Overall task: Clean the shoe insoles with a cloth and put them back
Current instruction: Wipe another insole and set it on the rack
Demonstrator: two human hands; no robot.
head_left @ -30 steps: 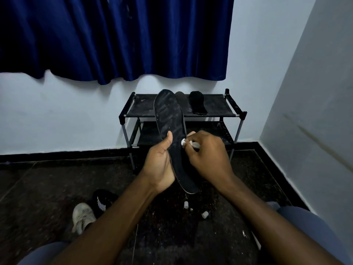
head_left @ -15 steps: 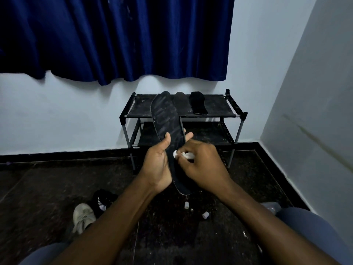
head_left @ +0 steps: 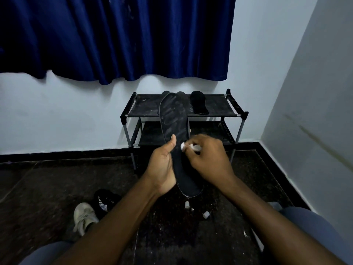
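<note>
while your left hand (head_left: 162, 169) props the black insole (head_left: 176, 142) up on its heel end, thumb pressed on the face and fingers curled round the back, your right hand (head_left: 209, 159) is pinched shut on a small white wad of cloth (head_left: 188, 147) and has it right against the insole's middle. compared to a second ago the insole has swung a bit: toe end leaning further left and the whole thing sitting slightly lower, while the wad has slid back and forth over the same mid patch. so you're still scrubbing, not moving on. the top half looks streaky grey, so i'd guess there's more wiping to go up there before this one is done.

two more insoles (head_left: 198, 103) are lying on the top shelf of the shoe rack (head_left: 215, 107) behind, well apart from your hands, can't tell if they're cleaned. a white shoe (head_left: 84, 217) and a black shoe (head_left: 106, 199) sit on the floor by your left knee, touching each other, so nothing's been put back yet. a couple of small white bits (head_left: 206, 214) lie on the floor under the insole, probably used wads.
</note>
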